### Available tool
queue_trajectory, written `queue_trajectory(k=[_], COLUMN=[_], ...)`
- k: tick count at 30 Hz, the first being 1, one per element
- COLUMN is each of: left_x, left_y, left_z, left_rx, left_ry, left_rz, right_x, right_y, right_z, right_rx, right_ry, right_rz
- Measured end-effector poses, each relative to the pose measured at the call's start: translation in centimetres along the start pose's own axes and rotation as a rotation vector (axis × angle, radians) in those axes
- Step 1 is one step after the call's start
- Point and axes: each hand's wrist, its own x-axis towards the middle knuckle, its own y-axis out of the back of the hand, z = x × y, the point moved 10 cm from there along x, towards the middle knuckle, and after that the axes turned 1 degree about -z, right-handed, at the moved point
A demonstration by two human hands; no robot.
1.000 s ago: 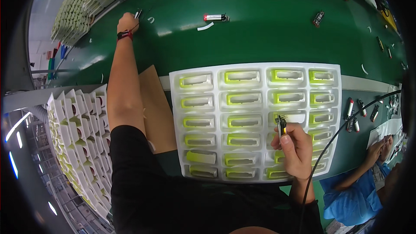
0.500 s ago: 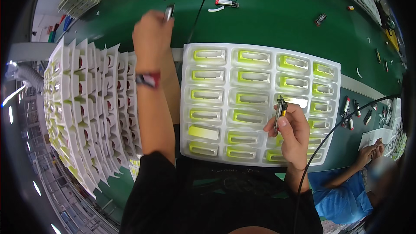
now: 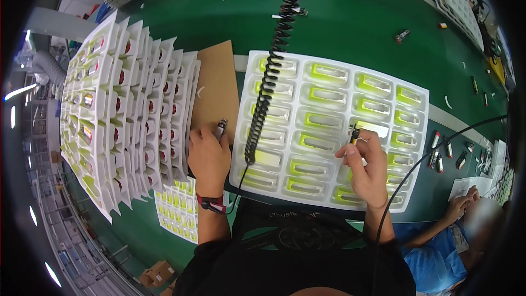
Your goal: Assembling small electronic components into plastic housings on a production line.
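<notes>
We have the white tray as reference, lying on the green tabletop. Left hand: just off the tray's left side, fingers gripping a slim module, dark and silver, over a brown cardboard sheet. Right hand: above the tray's third column from the left, pinching a dark module between thumb and fingers.

Tray pockets carry yellow-green and white shells. Most show a long cutout; two show a smooth face, one low in the tray's leftmost column, one just beside our right hand. Coiled black cord hangs across the tray's leftmost column; we can't tell whether it touches.

Left of the tray, past the cardboard: a tall stack of filled trays. Right of the tray: loose batteries, several with red ends. Farther right of it, a co-worker in blue, both hands together. We wear a black-and-red wristband near the tray's lower left corner.
</notes>
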Motion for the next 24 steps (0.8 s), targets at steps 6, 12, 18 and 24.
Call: queue_trajectory(k=[6,12,18,24], left_x=[13.1,23.7,21.0,11.4], left_y=[2.9,-7.5,0.2,4.4], left_z=[16.4,24.7,20.8,8.8], left_rx=[-0.218,0.097,-0.173,-0.025], left_ry=[-0.701,-0.893,-0.791,-0.47], left_rz=[0.337,-0.185,0.198,0.268], right_x=[-0.2,-1.6,-1.8,-1.6], right_y=[0.8,1.8,1.9,0.9], right_z=[-1.5,-2.2,-0.9,0.8], right_rx=[-0.097,-0.121,-0.145,-0.113], right_ry=[0.088,0.146,0.108,0.039], right_rz=[0.079,0.199,0.177,0.11])
